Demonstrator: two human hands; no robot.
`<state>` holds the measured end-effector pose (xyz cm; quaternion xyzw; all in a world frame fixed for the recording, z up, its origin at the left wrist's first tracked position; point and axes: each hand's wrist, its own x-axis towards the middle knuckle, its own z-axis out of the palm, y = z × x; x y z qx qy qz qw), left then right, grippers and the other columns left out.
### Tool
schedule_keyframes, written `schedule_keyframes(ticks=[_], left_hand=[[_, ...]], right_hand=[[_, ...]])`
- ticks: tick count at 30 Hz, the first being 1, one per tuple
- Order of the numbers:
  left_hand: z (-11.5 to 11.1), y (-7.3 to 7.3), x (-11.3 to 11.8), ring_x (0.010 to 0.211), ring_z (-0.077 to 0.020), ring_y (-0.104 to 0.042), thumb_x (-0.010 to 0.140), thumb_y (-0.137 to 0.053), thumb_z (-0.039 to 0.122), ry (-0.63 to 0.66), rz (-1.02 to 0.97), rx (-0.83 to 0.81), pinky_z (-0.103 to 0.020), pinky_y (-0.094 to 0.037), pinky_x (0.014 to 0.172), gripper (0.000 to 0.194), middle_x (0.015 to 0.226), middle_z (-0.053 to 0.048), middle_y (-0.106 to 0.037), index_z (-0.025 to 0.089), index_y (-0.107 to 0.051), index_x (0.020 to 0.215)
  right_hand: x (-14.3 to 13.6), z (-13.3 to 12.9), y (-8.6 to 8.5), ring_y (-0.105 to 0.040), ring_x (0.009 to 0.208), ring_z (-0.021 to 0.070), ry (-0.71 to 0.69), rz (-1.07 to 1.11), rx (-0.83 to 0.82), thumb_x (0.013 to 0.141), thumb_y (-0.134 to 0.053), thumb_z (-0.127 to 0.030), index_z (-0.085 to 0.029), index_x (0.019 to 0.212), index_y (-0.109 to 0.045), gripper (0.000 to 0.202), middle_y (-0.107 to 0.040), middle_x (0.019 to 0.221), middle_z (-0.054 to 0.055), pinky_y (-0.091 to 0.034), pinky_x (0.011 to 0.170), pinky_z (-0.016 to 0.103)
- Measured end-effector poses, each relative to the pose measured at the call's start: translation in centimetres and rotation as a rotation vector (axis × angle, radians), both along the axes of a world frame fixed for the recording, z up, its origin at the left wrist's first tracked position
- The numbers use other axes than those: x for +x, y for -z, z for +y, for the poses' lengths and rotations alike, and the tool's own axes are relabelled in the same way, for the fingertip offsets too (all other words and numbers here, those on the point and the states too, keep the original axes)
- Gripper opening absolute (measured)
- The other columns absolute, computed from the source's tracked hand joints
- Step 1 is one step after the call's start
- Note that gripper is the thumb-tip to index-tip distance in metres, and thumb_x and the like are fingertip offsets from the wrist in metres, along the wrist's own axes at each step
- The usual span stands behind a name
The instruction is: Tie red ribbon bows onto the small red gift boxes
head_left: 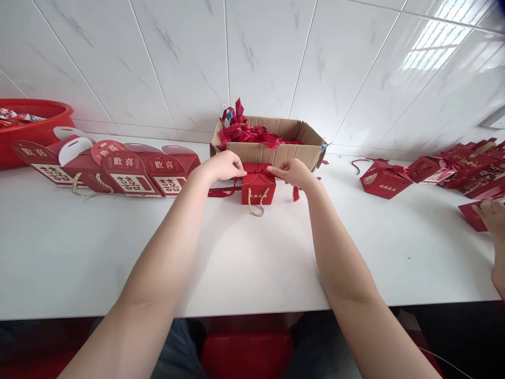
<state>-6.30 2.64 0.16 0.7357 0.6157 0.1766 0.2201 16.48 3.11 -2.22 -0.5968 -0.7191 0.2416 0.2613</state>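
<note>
A small red gift box [256, 192] with gold lettering stands upright on the table before me, its gold rope handle [257, 213] hanging down the front. Dark red ribbon [223, 192] runs across the box top, with loose lengths trailing out on both sides. At the top left edge, my left hand [225, 165] is closed in a pinch on the ribbon. My right hand [294, 172] pinches the ribbon at the top right edge. The fingertips hide part of the ribbon, so I cannot see how it crosses there.
Right behind the box is an open cardboard carton [276, 153] of tangled ribbon, against the tiled wall. Red candy boxes [130, 176] line the left, near a red plastic basket [35, 131]. Beribboned red boxes [385, 180] stand right, where another person's hand [493, 216] touches one.
</note>
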Motion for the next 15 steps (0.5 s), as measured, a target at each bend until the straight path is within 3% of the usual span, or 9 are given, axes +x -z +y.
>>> schedule_keyframes(ticks=[3, 8, 11, 15], left_hand=[[0.1, 0.0, 0.1, 0.073, -0.0213, -0.065, 0.064, -0.075, 0.036, -0.007, 0.001, 0.000, -0.029, -0.045, 0.063, 0.014, 0.078, -0.003, -0.073, 0.024, -0.068, 0.064], [0.4, 0.1, 0.1, 0.073, -0.0211, -0.064, 0.068, -0.072, 0.034, -0.023, 0.064, -0.004, -0.029, -0.045, 0.062, 0.012, 0.078, -0.004, -0.072, 0.022, -0.070, 0.069], [0.4, 0.1, 0.1, 0.075, -0.0208, -0.064, 0.069, -0.071, 0.033, -0.020, 0.065, -0.011, -0.028, -0.045, 0.063, 0.011, 0.082, -0.004, -0.073, 0.022, -0.070, 0.071], [0.3, 0.1, 0.1, 0.074, -0.0207, -0.064, 0.070, -0.071, 0.033, -0.016, 0.068, -0.005, -0.028, -0.044, 0.061, 0.011, 0.081, -0.004, -0.072, 0.022, -0.071, 0.071]], right_hand=[[0.8, 0.0, -0.2, -0.044, 0.044, 0.0118, 0.001, 0.036, -0.147, 0.076, -0.053, -0.075, -0.021, 0.054, -0.041, 0.059, -0.042, 0.047, -0.002, -0.036, 0.050, 0.029], [1.4, 0.5, 0.1, -0.033, 0.041, 0.0061, -0.227, 0.421, -0.332, 0.071, -0.074, -0.058, -0.020, 0.049, -0.036, 0.057, -0.035, 0.043, -0.006, -0.037, 0.048, 0.025], [1.6, 0.7, 0.3, -0.034, 0.042, 0.0044, -0.374, 0.689, -0.414, 0.067, -0.080, -0.050, -0.018, 0.054, -0.049, 0.047, -0.047, 0.049, -0.004, -0.036, 0.044, 0.023], [1.8, 0.9, 0.6, -0.054, 0.055, 0.0081, -0.439, 0.895, -0.443, 0.064, -0.085, -0.037, -0.015, 0.079, -0.067, 0.032, -0.068, 0.076, 0.002, -0.047, 0.053, 0.023]])
